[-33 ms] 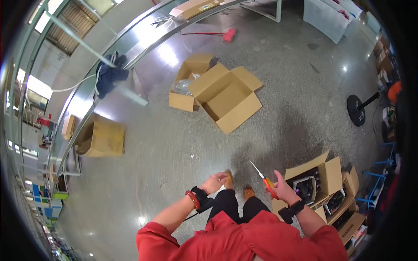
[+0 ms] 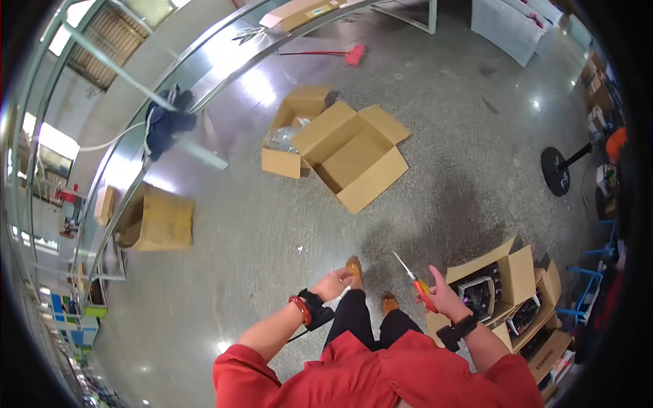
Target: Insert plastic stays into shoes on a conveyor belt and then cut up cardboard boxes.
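My right hand (image 2: pixel 443 299) grips a pair of scissors (image 2: pixel 420 289) by the red and yellow handles, its narrow metal blades pointing ahead and to the left. The blades look closed and touch nothing. Over my left foot, my left hand (image 2: pixel 330 285) has its fingers curled together; whatever they may hold is hidden. A dark strap and a red bracelet circle that wrist. Ahead on the floor lies an open cardboard box (image 2: pixel 355 158) with its flaps spread, apart from both hands. It overlaps a second open carton (image 2: pixel 281 162) containing clear plastic.
By my right side stand open cartons (image 2: pixel 522 272) packed with dark items. A black round stand base (image 2: pixel 556 172) is farther right. Another carton (image 2: pixel 166 216) sits at the left beside a metal-framed table. A red broom (image 2: pixel 354 56) lies ahead, with a translucent bin (image 2: pixel 503 34) at far right.
My left foot shows a little farther forward beneath my left hand. Both hands keep nearly the same pose, and the scissors stay in my right hand.
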`<state>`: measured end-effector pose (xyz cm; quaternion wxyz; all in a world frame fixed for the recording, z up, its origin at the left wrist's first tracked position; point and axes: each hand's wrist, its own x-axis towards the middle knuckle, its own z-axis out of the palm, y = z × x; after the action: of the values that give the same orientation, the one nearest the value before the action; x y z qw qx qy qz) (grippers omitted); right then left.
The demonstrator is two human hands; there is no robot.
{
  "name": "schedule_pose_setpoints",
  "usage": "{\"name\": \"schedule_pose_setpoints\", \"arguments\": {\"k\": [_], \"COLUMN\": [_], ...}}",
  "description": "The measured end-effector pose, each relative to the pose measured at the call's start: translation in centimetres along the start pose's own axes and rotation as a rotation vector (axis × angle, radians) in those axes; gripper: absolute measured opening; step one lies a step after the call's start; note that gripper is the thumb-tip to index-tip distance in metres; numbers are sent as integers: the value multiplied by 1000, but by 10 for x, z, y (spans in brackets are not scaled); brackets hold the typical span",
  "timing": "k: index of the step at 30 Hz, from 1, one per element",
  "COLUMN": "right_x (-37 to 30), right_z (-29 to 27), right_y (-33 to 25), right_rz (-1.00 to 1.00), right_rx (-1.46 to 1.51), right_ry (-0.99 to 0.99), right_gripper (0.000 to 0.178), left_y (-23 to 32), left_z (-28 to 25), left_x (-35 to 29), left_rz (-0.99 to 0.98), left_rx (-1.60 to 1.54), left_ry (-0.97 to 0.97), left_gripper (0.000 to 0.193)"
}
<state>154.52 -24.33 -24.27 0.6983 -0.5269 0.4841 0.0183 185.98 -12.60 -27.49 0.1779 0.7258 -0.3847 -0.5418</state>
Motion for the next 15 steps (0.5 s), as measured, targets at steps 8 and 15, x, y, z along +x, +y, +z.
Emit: {"name": "schedule_pose_setpoints", "arguments": {"k": [8,15], "right_x": [109,239], "right_z": [-21,-56], "right_y": [13,48], "right_rz": [127,271], "right_rx": [489,760], "right_ry": [120,217], "right_gripper": [56,58], "left_y": [-46,-92], "left_z": [-128,-117], "left_x": [272,478], "left_rz": [-41,116], "left_rx": [527,542], "left_ry": [85,208], "left_gripper": [32,52]}}
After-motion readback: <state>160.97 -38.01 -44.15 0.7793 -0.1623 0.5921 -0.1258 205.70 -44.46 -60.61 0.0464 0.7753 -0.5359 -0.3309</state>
